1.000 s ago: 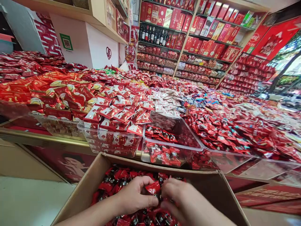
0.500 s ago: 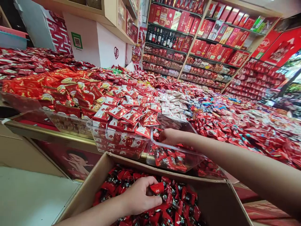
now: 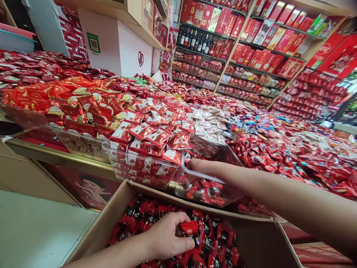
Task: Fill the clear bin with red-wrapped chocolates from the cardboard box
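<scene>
In the cardboard box (image 3: 263,242), red-and-black wrapped candies (image 3: 219,232) lie in a heap. My left hand (image 3: 170,236) rests on this heap, thumb and forefinger curled round a wrapped candy (image 3: 190,230); its other fingers are hidden underneath. My right hand (image 3: 199,167) reaches down inside a clear plastic bin (image 3: 223,188) holding similar wrapped candies (image 3: 205,191). Its fingers are mostly out of sight below the bin's rim, so whether they grip anything does not show.
Left of that bin stands another clear bin (image 3: 142,171) piled with red-and-white packets (image 3: 158,136). White packets (image 3: 209,121) and many red sweets (image 3: 264,149) spread behind. A gold counter edge (image 3: 83,159) runs along the front. Shelves (image 3: 228,67) of boxes and bottles line the back.
My right hand has sunk slightly deeper into the clear bin. My left hand stays in the box, almost still, at the same candy. The view has shifted a little.
</scene>
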`<state>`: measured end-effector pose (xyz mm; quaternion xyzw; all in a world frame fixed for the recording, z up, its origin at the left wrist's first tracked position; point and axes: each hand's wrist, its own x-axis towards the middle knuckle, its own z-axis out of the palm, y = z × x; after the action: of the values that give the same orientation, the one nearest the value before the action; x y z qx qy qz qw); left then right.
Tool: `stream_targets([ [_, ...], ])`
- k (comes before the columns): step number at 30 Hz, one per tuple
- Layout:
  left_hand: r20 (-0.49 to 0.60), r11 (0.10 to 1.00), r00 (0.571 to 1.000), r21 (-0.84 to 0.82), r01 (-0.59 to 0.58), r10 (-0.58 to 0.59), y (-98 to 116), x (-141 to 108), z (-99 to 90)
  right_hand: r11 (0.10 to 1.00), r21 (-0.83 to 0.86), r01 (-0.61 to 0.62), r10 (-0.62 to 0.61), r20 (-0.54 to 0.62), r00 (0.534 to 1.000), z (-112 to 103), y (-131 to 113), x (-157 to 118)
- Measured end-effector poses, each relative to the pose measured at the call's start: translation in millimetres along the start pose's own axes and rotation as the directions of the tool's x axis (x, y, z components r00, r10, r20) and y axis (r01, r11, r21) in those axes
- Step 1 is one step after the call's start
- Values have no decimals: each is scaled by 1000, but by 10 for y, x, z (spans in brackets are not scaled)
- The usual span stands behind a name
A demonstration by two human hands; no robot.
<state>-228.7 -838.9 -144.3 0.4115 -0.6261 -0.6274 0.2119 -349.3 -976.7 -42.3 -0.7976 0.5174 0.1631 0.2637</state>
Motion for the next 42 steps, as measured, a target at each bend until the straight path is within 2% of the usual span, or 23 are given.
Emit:
stream_targets([
  [4,-1,999,1000,44,-8,8,23,-5,-10,999,43,-7,5,31,1000,14,65,48],
  [11,3,996,1000,88,1,-1,91,-14,-28,993,77,-93,103,-135,986,-31,74,115],
  [14,21,998,999,63,27,-28,82,8,-28,989,99,-108,124,-171,977,-43,41,125],
  [18,74,999,996,-21,47,-46,49,25,-28,991,101,-86,105,-195,975,-42,26,125],
  [22,81,996,995,-66,57,-51,20,30,-27,995,100,-30,48,-181,982,-20,79,122],
  [26,74,997,996,-50,59,-55,-30,60,-27,998,-40,45,-51,-187,981,0,107,109],
  [30,74,999,997,43,31,-34,-96,97,-37,965,-245,96,-161,-258,953,18,88,130],
  [38,74,998,996,44,40,-43,-141,81,-24,947,-309,83,-177,-289,941,-58,89,101],
  [40,69,997,997,71,24,-29,-129,80,-21,943,-327,63,-150,-246,958,-125,89,34],
  [42,64,995,998,103,3,-10,-120,85,-22,940,-333,76,-122,-117,986,-176,93,-38],
])
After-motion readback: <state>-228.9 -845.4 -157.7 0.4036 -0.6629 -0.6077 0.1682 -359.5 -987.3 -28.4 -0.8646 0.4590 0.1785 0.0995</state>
